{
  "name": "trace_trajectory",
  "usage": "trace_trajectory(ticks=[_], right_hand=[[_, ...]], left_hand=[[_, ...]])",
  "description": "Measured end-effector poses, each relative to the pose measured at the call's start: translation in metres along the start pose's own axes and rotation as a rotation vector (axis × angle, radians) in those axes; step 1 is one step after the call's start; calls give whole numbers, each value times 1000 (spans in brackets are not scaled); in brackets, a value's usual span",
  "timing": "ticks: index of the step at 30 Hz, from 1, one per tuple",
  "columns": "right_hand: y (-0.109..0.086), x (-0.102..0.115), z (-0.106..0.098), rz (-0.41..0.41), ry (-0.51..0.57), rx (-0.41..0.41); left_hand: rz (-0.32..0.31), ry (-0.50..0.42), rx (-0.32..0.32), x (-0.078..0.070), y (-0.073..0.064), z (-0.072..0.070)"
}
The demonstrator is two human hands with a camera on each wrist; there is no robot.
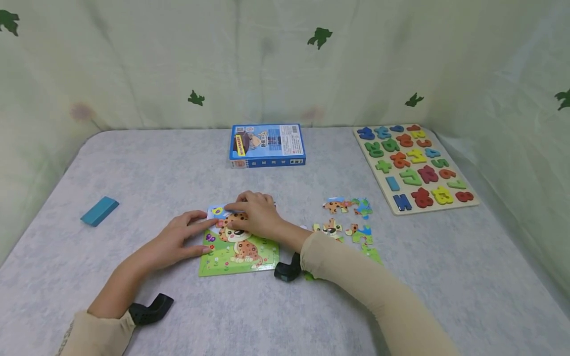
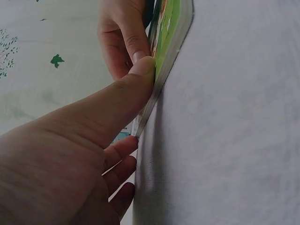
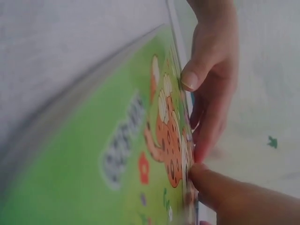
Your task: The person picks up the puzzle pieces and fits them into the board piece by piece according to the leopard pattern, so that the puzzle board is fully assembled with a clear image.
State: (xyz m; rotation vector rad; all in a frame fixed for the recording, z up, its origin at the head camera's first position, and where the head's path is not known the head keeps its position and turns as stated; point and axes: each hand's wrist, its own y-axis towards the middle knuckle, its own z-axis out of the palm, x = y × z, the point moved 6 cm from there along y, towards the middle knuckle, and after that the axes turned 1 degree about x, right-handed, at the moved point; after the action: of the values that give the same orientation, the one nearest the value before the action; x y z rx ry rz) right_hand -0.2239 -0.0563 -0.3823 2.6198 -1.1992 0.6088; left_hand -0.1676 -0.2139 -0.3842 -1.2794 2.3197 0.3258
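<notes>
Our left hand (image 1: 171, 240) and right hand (image 1: 258, 215), fingers apart, touch the puzzle (image 1: 240, 252); behind it, a closed box (image 1: 267, 144) bears unreadable print.

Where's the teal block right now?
In the head view, the teal block lies on the left of the table, left of the left hand and the puzzle board.

Wears long, plain beige left sleeve (image 1: 99, 335) and matching right sleeve (image 1: 356, 278), fabric lightly creased. Shows textured greyish strip along left sleeve's outer edge, detail too small to read. Carries bent black left wrist unit (image 1: 151, 309), similar black right wrist unit (image 1: 288, 268). Leaves left hand (image 1: 175, 240), right hand (image 1: 258, 212) bare.
</notes>
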Motion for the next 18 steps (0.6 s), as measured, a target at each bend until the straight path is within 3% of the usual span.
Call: trace_trajectory(ticks=[5,9,14,18], right_hand=[[0,1,-2,34,68,54],[-6,7,-16,27,162,57],[-28,9,-54,-30,330,-15],[-55,-3,-87,-92,399,-149]], left_hand=[[2,-1,-5,1,-1,1],[6,0,-11,2,-1,1],[10,2,-5,2,-1,2],[6,1,2,1,-1,2]])
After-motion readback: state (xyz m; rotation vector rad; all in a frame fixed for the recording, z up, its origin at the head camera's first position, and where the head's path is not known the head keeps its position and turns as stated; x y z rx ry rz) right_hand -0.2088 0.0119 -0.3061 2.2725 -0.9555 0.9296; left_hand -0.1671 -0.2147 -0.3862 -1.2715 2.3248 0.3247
